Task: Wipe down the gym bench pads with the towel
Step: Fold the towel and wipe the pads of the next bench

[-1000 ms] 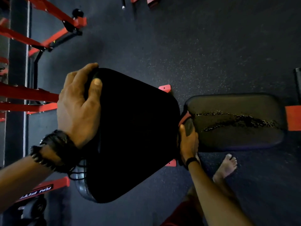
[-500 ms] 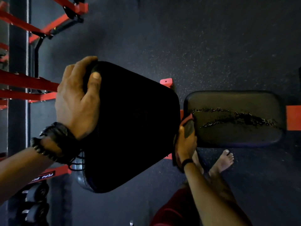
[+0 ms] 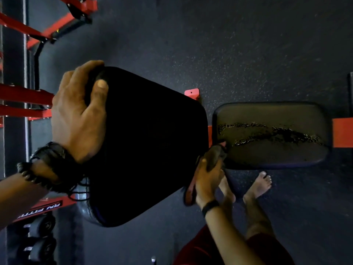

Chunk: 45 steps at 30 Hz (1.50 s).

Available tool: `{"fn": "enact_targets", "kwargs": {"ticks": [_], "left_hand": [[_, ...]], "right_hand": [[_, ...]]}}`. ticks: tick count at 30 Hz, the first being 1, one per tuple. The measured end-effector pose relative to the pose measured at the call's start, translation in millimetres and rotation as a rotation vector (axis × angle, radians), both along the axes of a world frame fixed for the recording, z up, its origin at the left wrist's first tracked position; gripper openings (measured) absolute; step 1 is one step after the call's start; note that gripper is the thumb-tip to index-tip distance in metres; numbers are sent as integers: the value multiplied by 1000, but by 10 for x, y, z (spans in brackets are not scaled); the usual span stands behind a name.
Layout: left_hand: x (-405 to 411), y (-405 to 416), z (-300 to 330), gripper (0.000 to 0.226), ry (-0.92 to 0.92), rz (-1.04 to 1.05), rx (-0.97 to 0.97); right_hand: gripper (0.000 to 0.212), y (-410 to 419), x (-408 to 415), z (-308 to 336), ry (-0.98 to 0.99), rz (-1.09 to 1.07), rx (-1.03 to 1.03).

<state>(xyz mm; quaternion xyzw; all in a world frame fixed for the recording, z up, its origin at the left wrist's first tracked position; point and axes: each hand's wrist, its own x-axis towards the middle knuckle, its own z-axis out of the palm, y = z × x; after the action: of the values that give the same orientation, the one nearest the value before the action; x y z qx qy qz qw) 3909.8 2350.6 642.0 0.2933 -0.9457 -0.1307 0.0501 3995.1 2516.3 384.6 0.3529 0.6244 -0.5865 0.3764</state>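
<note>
Speckled black gym floor [image 3: 248,44] lies below; a red frame label [image 3: 41,209] reads partly "RN FIT". Left hand [image 3: 76,115] grips the back pad's [image 3: 149,146] top corner; right hand [image 3: 208,178] clutches the towel [image 3: 214,155] at the seat pad's [image 3: 271,134] near corner.

Two pads [image 3: 149,142] [image 3: 271,134] – one towel [image 3: 214,155] – two hands [image 3: 78,115] [image 3: 208,180] – two feet [image 3: 259,184] [image 3: 227,190].

gym, padded bench [image 3: 271,134], red steel racks [image 3: 24,94], dumbbells [image 3: 42,224], speckled rubber floor [image 3: 229,44]
</note>
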Motion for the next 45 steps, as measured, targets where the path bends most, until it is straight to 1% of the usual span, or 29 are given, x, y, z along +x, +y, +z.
{"fn": "enact_targets", "kwargs": {"ticks": [2, 4, 7, 9, 10, 12, 14, 15, 16, 17, 18, 20, 22, 23, 24, 25, 26, 28, 29, 30, 31, 35, 37, 38, 42, 43, 44, 45], "left_hand": [[6, -30, -24, 39, 1, -8, -15], [9, -28, -26, 39, 7, -11, -17], [14, -30, -28, 38, 13, 0, -16], [15, -66, -50, 38, 20, -11, -19], [12, -99, -63, 37, 19, -12, -11], [24, -178, -85, 38, 17, -11, 24], [26, -261, -105, 39, 38, -8, 67], [21, -292, -119, 39, 34, 1, 82], [16, -309, -135, 39, 28, 13, 96], [7, -313, -139, 39, 27, 26, 111], [3, -310, -135, 40, 35, 36, 129], [6, -283, -124, 45, 66, 47, 156], [-16, -242, -118, 48, 76, 49, 165], [-37, -230, -116, 49, 65, 52, 164], [-47, -217, -110, 48, 53, 56, 168], [-37, -202, -102, 49, 48, 56, 180], [-34, -195, -91, 49, 54, 50, 193], [-55, -204, -92, 47, 53, 57, 220], [-69, -209, -95, 47, 48, 61, 235], [-71, -205, -85, 47, 46, 61, 248], [-71, -195, -69, 46, 58, 58, 261], [-40, -115, -2, 43, 97, 80, 346], [-17, -90, 43, 42, 110, 85, 397], [0, -90, 54, 42, 127, 83, 418], [15, -107, 61, 43, 193, 100, 533], [27, -112, 57, 43, 214, 101, 558], [35, -119, 59, 46, 245, 108, 583], [46, -117, 66, 49, 273, 122, 607]], "right_hand": [[62, 4, 244, 351, 40, -55, -48], [61, -51, 340, 357, 13, -155, -25], [53, -144, 61, -116, -184, -347, 19], [49, -145, -51, -494, -293, -404, 55], [48, -167, -37, -549, -294, -416, 76], [53, -210, 143, -343, -214, -439, 44], [67, -299, 458, 43, -107, -465, -71], [75, -339, 572, 212, -78, -430, -91], [77, -376, 626, 310, -57, -420, -103], [73, -396, 594, 331, -36, -474, -107], [64, -413, 523, 229, -44, -543, -70], [44, -360, 267, -62, -146, -640, 26], [39, -278, 71, -292, -251, -687, 56], [38, -280, 48, -254, -274, -688, 61], [36, -296, 72, -47, -268, -680, 73], [31, -316, 163, 249, -225, -671, 63], [26, -333, 273, 602, -151, -665, 10], [34, -394, 496, 1253, 13, -684, -165], [39, -455, 583, 1464, 56, -686, -209], [43, -499, 635, 1576, 84, -682, -204], [47, -517, 601, 1590, 85, -683, -165], [44, -427, 199, 1203, -84, -757, -20], [50, -444, 255, 1240, -48, -660, 31], [53, -469, 351, 1393, 38, -571, 26], [61, -533, 773, 2163, 529, -310, -91], [65, -545, 731, 2218, 617, -254, -76], [72, -551, 594, 2178, 663, -198, -29], [78, -563, 383, 2082, 668, -160, 19]]}}
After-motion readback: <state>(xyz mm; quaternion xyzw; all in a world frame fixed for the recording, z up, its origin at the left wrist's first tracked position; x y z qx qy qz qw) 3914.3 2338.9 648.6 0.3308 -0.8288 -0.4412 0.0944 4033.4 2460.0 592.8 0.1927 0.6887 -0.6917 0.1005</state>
